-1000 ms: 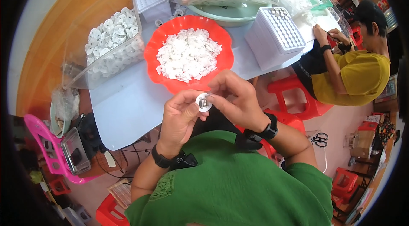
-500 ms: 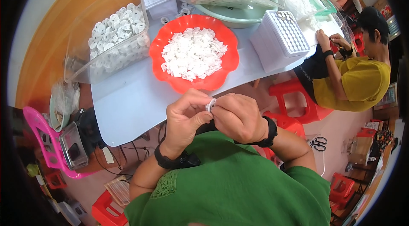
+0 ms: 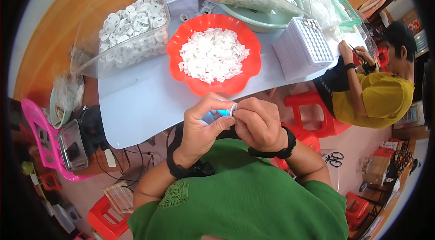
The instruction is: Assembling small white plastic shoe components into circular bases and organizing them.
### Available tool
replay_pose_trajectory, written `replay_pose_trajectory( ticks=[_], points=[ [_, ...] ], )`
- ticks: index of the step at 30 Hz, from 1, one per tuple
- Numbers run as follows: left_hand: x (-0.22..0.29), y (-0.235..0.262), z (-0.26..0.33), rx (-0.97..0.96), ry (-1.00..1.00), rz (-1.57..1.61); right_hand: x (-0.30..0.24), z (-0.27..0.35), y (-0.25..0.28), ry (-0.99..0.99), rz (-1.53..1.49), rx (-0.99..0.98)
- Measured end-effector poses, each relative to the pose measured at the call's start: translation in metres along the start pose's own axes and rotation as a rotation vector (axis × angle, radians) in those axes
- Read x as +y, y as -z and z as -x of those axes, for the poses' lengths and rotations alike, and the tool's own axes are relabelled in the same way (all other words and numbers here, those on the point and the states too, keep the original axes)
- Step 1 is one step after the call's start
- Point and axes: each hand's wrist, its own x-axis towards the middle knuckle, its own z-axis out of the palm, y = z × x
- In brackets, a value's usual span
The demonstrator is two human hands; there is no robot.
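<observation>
Just beyond my green shirt, both hands meet at a small white round plastic part. My left hand pinches its left side between thumb and fingertips. The fingers of my right hand are closed on its right side and hide much of it. A bright blue glow shows beside the part, on the left hand's fingers. Just past my hands, a red scalloped bowl holds a heap of small white pieces.
On the pale blue table stand a clear bin of white round parts, stacked white trays and a pale green basin. At right, a co-worker sits near red stools. A pink chair stands left.
A blue glow has appeared at the part between my hands. My hands have shifted slightly right in the picture, as have the bowl and bins. Both hands keep their hold.
</observation>
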Motion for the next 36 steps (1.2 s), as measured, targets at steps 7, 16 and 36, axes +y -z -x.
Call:
replay_pose_trajectory(
  ticks=[7, 16, 36],
  points=[
    [-0.002, 0.004, 0.002, 0.052, 0.085, 0.090, 0.008, -0.012, -0.003, 0.021, -0.071, -0.160],
    [0.005, 0.017, 0.008, 0.125, 0.177, 0.085, 0.003, -0.028, -0.013, -0.054, -0.210, -0.291],
    [0.023, 0.068, 0.024, 0.260, 0.073, 0.454, 0.099, -0.065, -0.073, 0.076, 0.197, -0.992]
  ],
)
